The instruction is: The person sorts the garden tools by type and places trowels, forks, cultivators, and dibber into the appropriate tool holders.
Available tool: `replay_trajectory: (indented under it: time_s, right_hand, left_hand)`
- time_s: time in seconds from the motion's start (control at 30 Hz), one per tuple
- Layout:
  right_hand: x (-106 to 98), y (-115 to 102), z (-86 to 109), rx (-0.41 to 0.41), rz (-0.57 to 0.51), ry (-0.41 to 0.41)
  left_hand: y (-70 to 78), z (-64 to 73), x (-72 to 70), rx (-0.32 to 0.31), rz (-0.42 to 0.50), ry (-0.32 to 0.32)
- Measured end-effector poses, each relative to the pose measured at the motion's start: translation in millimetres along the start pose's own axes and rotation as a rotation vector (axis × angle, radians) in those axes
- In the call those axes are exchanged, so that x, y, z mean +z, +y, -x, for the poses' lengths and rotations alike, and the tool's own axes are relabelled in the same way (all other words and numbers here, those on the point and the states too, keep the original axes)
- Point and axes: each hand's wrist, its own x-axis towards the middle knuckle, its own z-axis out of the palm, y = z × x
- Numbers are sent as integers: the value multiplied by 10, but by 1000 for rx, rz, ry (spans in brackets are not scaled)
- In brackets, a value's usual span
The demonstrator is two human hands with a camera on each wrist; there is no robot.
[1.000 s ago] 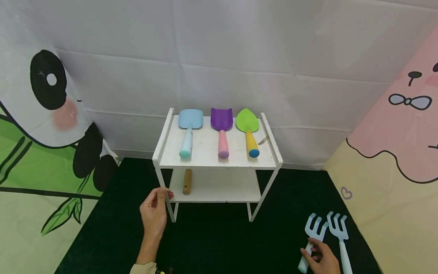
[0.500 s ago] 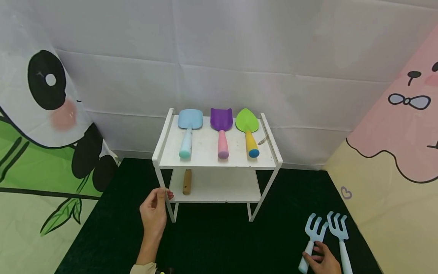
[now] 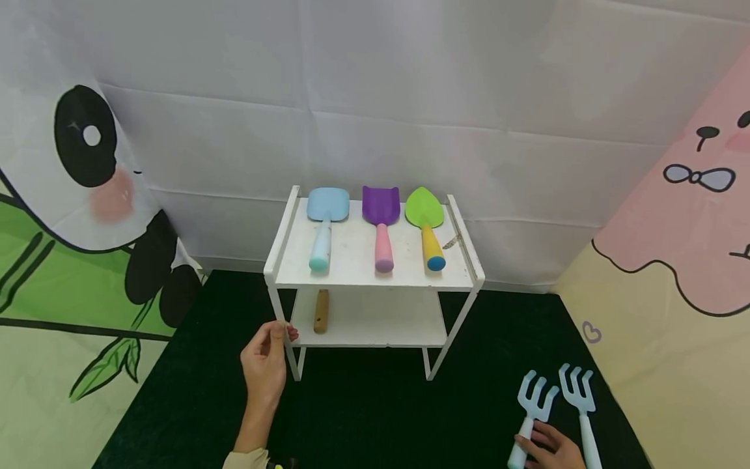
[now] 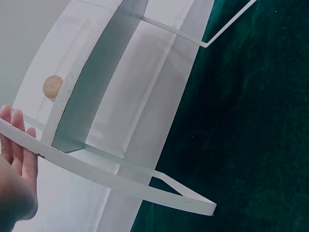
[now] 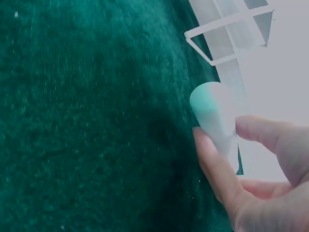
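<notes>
Green cloth (image 3: 375, 417) is lying below; the left hand (image 3: 265, 365) is gripping the white shelf (image 3: 354, 257) by its leg (image 3: 277, 306), and well apart rightward, the right hand (image 3: 553, 449) is pinching the left pale-blue fork (image 3: 533, 405) by its handle (image 3: 517, 456), tines (image 3: 525, 383) pointing away from the person.

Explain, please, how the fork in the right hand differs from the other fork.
The right hand grips the first fork; no hand holds the other fork. In the head view, the first fork slants rightward toward its prongs, the other fork leftward. Both are pale blue with three prongs.
</notes>
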Motion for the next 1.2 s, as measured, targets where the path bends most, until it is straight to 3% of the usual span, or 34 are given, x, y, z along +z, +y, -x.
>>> replay_trajectory:
  time_s: [0.37, 1.0, 1.2]
  right_hand:
    - [132, -45, 150, 15, -115, -4]
    - [339, -146, 390, -41, 0, -1]
    - [440, -179, 514, -100, -9, 28]
  left_hand:
    - [-32, -9, -9, 9, 0, -8]
    - [-5, -19, 5, 12, 31, -10]
    - [-4, -9, -1, 3, 26, -10]
